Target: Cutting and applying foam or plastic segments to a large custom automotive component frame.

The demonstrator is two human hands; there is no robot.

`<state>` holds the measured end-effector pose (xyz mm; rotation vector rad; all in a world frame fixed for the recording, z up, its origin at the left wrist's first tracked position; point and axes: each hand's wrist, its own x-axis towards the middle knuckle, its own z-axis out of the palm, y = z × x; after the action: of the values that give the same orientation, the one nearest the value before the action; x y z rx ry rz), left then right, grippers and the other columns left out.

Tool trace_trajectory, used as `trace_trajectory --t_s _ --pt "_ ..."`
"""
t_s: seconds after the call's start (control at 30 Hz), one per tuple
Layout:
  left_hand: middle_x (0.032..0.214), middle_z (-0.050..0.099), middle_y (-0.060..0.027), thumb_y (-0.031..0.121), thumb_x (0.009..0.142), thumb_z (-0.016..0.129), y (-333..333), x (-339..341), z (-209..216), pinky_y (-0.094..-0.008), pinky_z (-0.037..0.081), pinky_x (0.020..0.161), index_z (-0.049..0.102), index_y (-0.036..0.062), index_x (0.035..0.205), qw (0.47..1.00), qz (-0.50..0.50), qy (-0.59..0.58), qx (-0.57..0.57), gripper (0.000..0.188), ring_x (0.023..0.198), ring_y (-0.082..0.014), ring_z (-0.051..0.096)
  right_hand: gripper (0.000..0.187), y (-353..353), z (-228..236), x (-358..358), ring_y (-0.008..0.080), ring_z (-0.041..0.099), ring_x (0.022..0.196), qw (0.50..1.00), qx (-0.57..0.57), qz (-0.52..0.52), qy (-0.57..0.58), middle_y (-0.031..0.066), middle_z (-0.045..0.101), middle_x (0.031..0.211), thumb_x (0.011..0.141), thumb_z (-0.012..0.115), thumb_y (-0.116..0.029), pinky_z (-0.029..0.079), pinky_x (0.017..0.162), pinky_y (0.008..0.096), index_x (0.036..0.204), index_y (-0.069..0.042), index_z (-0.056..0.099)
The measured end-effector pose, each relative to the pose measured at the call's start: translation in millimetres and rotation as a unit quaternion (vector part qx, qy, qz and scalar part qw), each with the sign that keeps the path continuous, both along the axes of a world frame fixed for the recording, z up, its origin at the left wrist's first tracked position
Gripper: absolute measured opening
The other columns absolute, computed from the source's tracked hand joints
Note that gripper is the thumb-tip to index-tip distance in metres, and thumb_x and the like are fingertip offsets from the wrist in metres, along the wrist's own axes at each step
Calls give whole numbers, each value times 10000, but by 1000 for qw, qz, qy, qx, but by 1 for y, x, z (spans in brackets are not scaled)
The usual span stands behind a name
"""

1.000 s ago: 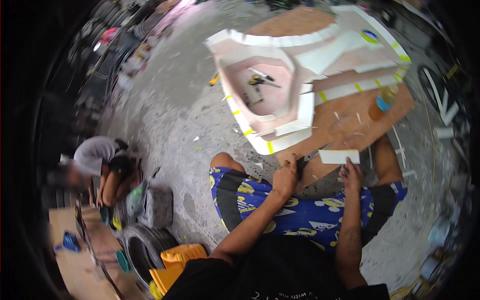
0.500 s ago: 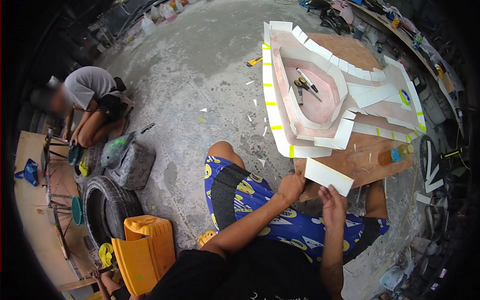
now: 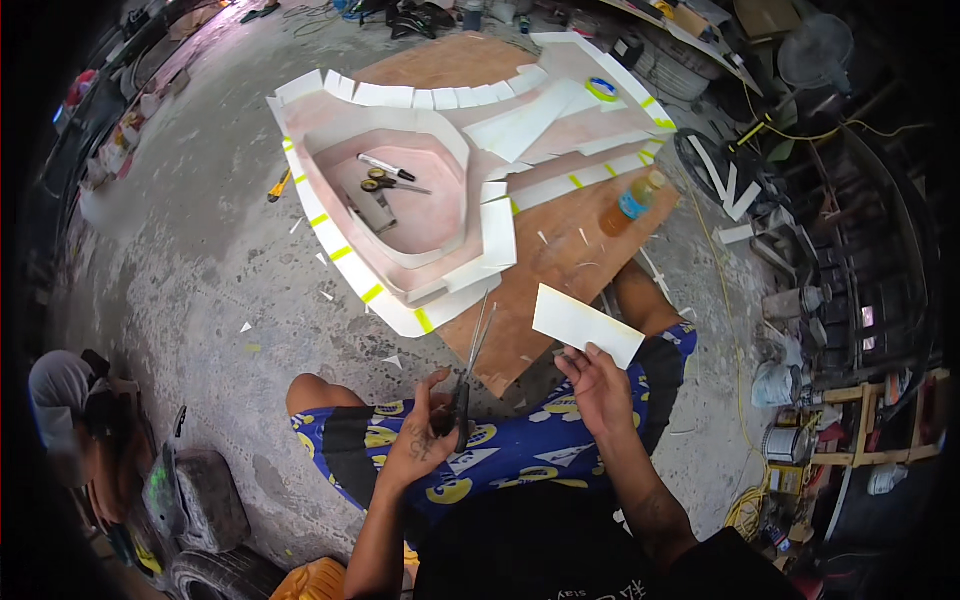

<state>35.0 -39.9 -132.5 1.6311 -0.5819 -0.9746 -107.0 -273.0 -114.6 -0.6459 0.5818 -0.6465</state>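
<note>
White lettering [image 3: 626, 591] on black shirt [image 3: 530, 540], partly cropped

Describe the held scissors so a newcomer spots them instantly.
Find the large pinkish form on the brown board. Below it in the picture, the left grip holds the scissors. Unlike the yellow-handled pair in the form's recess, these have dark handles.

Right of the blotchy grey floor [image 3: 215, 205] are a fan [image 3: 815, 52] and wooden frame [image 3: 868, 432].

co-worker's head [image 3: 68, 458]: blurred | tire [image 3: 225, 573]: cut by lower edge | scissors' handles [image 3: 461, 402]: partly hidden by left hand [image 3: 424, 436]
</note>
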Motion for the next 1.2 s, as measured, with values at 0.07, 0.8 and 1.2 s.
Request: trace_trajectory --t_s 0.07,0.8,1.2 --pt "1117 595 -109 17 899 694 -17 -11 11 -322 551 839 256 106 1510 996 -25 75 -46 757 992 -195 667 224 1 -1 -7 263 663 1076 1000 2 -11 3 156 679 1109 991 573 -80 540 1008 443 1187 27 589" --pt "1206 656 -154 21 903 673 -98 -49 42 -333 541 898 168 120 1571 990 -130 42 19 844 1016 -204 671 271 -23 -32 -55 324 665 1122 997 6 -49 -55 206 668 1182 1002 527 -55 478 1078 530 1241 70 557" --pt "1036 656 -109 -43 877 693 -100 -48 37 -285 566 642 282 99 1492 990 -95 103 -20 754 801 -215 713 256 -31 -34 -57 327 659 1135 997 2 -54 -48 207 654 1199 999 521 -30 483 1076 538 1225 85 559"
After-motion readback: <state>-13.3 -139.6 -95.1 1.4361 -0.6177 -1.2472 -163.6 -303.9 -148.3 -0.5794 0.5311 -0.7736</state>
